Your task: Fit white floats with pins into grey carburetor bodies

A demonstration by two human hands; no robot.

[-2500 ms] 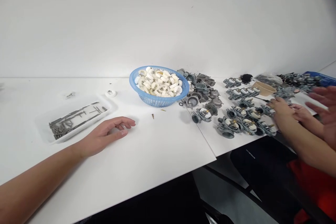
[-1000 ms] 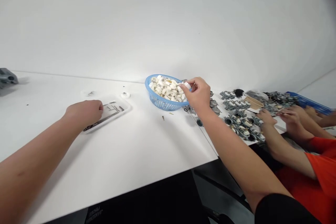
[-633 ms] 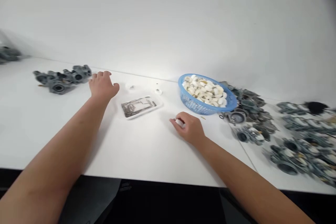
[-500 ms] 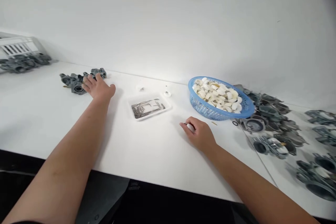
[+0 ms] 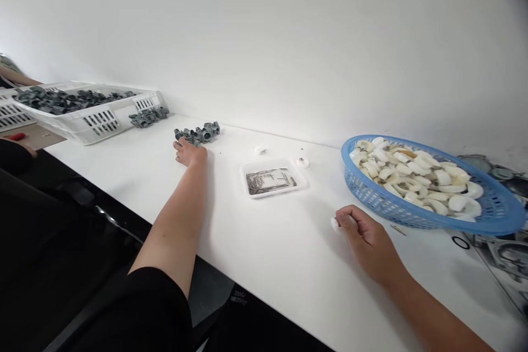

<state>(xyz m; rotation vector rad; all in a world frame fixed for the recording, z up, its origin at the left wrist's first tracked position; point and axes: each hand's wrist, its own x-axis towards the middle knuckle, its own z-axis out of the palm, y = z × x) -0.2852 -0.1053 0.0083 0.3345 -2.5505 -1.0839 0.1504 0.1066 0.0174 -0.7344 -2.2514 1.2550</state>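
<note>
My left hand [image 5: 190, 153] reaches out over the near side of a small group of grey metal carburetor bodies [image 5: 210, 131]. Its fingers look spread, with the thumb apart; the hand covers part of the nearest body. My right hand [image 5: 367, 239] is closed around a white plastic carburetor float [image 5: 337, 225], held just above the table by the blue basket; most of the float is hidden in the fingers. Between the hands lies a shallow white tray [image 5: 274, 193] of thin metal pins. Two loose white floats, one left [image 5: 259, 150] and one right [image 5: 302, 162], lie behind it.
A blue basket [image 5: 355, 176] heaped with white floats stands right, with larger metal carburetors [image 5: 511, 258] beyond. A brass-coloured pin [image 5: 398, 230] and black ring [image 5: 461, 242] lie nearby. White crates [image 5: 82, 135] hold grey parts at left. Another person's arm [image 5: 18, 76] shows far left.
The view has swung left, bringing the crates and another person in. My left hand has lowered onto the near side of the carburetor bodies. My right hand still holds the float.
</note>
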